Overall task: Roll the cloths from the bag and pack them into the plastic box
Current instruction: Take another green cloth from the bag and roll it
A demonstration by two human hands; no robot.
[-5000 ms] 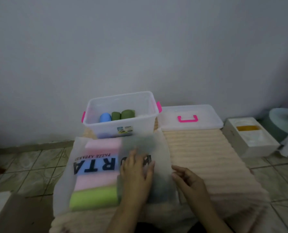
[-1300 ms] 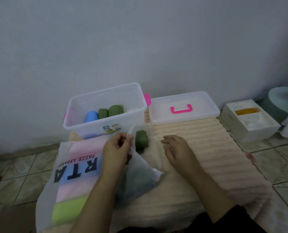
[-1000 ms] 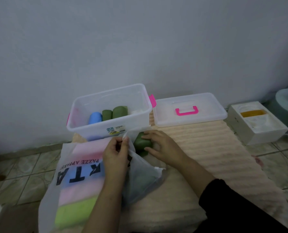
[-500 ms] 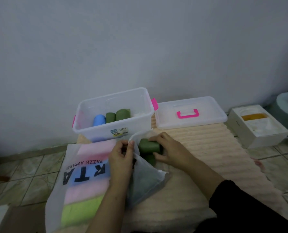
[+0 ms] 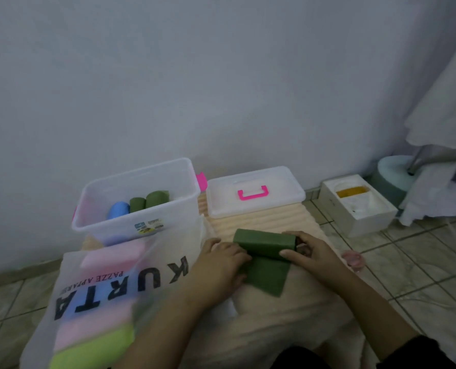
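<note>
A dark green cloth lies on the cream ribbed mat, partly rolled, its loose tail spread toward me. My left hand holds the roll's left end and my right hand grips its right end. To the left lies the translucent white bag printed "KURTA", with pink, blue and lime cloths showing through. Behind it stands the clear plastic box holding one blue roll and two green rolls.
The box's clear lid with a pink handle lies behind the mat. A white carton sits on the tiled floor to the right, near a pale round base and hanging white fabric. The wall is close behind.
The green cloth has come out of the bag onto the mat. My left hand let go of the bag's mouth and now both hands hold the half-rolled cloth.
</note>
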